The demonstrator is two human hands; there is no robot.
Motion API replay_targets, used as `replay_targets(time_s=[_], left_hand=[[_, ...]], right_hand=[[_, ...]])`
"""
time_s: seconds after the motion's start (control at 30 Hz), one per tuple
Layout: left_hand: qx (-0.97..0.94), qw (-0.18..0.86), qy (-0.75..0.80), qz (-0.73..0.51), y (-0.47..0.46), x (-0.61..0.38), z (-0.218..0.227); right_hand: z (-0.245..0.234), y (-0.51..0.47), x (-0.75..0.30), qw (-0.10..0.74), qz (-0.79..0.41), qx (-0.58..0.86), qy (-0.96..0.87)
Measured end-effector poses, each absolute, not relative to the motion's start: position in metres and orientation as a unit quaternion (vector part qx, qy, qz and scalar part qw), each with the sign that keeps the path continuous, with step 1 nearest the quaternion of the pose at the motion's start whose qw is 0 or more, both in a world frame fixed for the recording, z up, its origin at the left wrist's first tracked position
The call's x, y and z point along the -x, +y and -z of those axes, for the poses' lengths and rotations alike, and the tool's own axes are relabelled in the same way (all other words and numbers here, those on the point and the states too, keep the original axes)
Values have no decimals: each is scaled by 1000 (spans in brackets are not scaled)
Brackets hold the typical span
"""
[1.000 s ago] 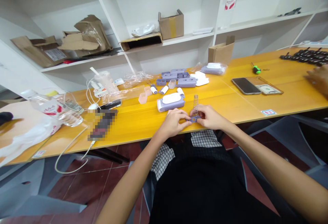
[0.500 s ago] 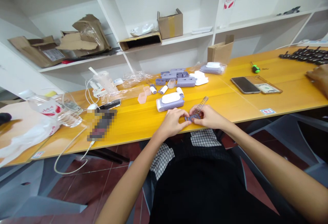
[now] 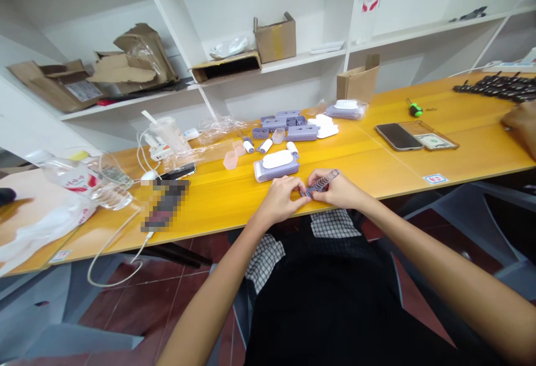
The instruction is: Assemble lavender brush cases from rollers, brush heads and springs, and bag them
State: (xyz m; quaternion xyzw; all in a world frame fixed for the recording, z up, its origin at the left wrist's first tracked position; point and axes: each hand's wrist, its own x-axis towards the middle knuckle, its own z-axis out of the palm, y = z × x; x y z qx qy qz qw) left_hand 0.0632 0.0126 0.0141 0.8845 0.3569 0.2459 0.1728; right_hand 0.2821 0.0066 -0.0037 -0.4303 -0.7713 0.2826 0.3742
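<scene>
Near the table's front edge, my left hand pinches the left end of a small grey-purple plastic part. My right hand is closed around a metal coil spring, its far end sticking out up and to the right over the fingers. The spring's lower end meets the plastic part; the fingers hide the exact join. Just beyond my left hand lies a purple perforated case with a white oval top.
Behind are several purple housings, white cylinders and translucent pink cups. A phone and a green screwdriver lie to the right. On the left stand a water bottle and a cable hanging over the edge.
My right hand has closed further over the spring, which now looks shorter, with less of it standing above the fingers. My left hand keeps its pinch on the plastic part.
</scene>
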Motion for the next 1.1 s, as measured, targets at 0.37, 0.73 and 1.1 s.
replay_targets(time_s=[0.37,0.73,1.1], left_hand=[[-883,171,360,-248,13,-63,-13],[-884,173,358,-246,13,-63,-13],[-883,177,355,-251,13,-63,-13]], right_hand=[[4,7,-285,376,-313,412,-768],[5,7,-284,382,-312,419,-762],[6,10,-284,376,-318,424,-760]])
